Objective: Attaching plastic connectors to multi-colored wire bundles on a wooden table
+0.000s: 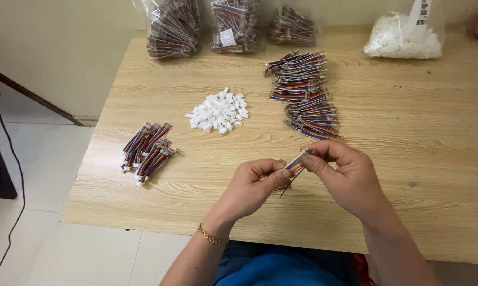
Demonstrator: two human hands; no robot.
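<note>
Ribbon cable [297, 161]: centre of frame, pinched between both hands above the wooden table [408, 159]
Left hand [252, 185]: fingertips closed on lower end
Right hand [345, 172]: narrow pinch on upper end
Handling: likely light, limp, thin; best gripped near an end

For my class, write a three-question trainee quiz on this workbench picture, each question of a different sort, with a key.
1. True or false: both hands hold one multicoloured wire strip.
2. The loose white connectors lie: A) in a bag, B) heaped on the table, C) on the floor?
3. Fill in: the small pile of strips with white ends lies to the person's ____.

Key: 1 true; 2 B; 3 left.
</note>
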